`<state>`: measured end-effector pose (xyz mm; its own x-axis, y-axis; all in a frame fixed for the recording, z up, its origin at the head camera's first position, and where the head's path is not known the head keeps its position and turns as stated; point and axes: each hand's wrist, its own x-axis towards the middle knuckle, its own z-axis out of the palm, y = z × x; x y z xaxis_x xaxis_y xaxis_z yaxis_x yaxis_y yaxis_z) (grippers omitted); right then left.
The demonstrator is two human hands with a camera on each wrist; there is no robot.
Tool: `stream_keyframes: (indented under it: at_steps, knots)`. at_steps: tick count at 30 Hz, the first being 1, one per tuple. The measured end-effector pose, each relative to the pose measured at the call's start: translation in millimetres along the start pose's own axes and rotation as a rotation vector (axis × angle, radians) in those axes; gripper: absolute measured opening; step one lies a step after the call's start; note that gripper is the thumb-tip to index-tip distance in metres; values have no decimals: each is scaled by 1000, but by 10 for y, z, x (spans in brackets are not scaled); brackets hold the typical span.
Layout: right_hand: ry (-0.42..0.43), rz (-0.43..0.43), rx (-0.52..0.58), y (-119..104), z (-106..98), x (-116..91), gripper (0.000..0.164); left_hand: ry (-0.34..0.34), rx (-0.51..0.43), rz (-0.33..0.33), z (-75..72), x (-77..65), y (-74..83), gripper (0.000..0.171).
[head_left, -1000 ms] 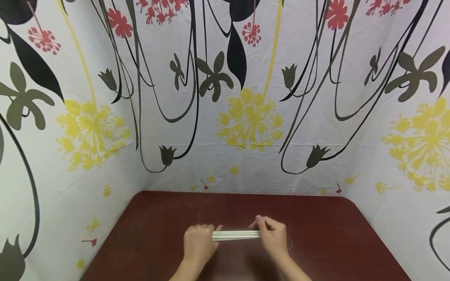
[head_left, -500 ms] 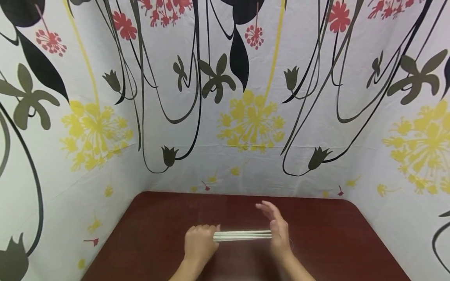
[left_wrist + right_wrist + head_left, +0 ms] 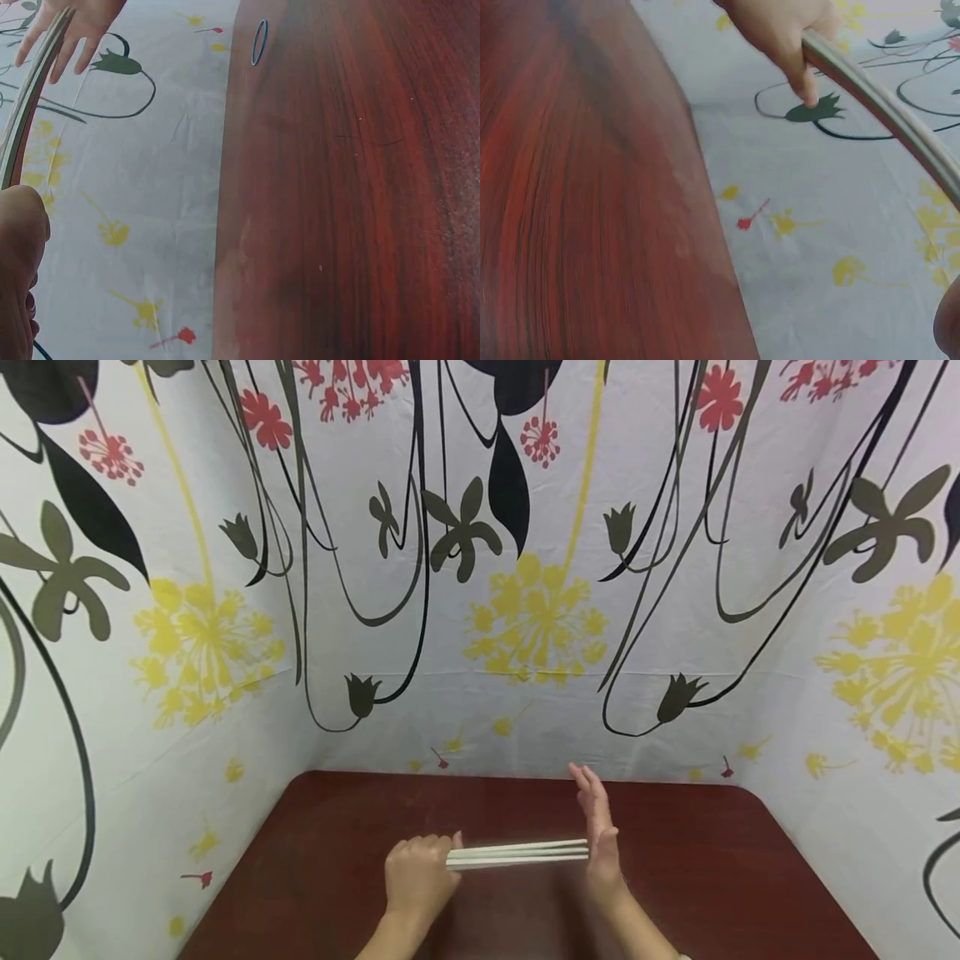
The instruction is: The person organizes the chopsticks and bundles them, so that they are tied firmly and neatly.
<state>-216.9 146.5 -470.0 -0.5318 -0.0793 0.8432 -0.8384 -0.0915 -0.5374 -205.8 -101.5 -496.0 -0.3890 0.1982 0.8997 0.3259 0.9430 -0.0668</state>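
White sticks are floating side by side above the surface, going from one of my hands to the other. My left hand is gripping one end, its fingers curling around the sticks. My right hand is standing open and flat, its fingers pointing up, and the other ends are touching its palm. A thin blue loop is showing against the red-brown surface; I cannot tell if it is lying there. At the back, a white flowery cloth is hanging.
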Motion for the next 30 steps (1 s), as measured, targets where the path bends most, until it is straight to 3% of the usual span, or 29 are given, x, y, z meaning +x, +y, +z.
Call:
stream_keyframes:
  at_steps: [6, 8, 13, 16, 21, 25, 28, 30]
  knots:
    - [-63, 68, 62, -10, -36, 56, 80, 59, -35, 45, 5, 17, 5, 49]
    - [-92, 51, 44, -5, -27, 47, 79, 63, -35, 38, 3, 11, 0, 50]
    - [-157, -104, -185, -5, 48, 4, 82, -67, 29, -77, -6, -13, -15, 45]
    - [-137, -140, -281, -2, 80, -24, 84, -122, 38, -95, -12, -21, -21, 44]
    - [-90, -134, -250, 11, 62, -28, 81, -17, 9, -7, -5, 0, -32, 52]
    - [-103, -123, -185, -19, 27, 2, 79, 61, 4, 14, 3, 11, -63, 59]
    - [-94, -46, -194, -9, -103, -34, 63, 114, -8, 26, 1, 21, -122, 56]
    - [-68, 72, -305, 33, -266, -105, 46, 142, -16, 37, 1, 23, -174, 54]
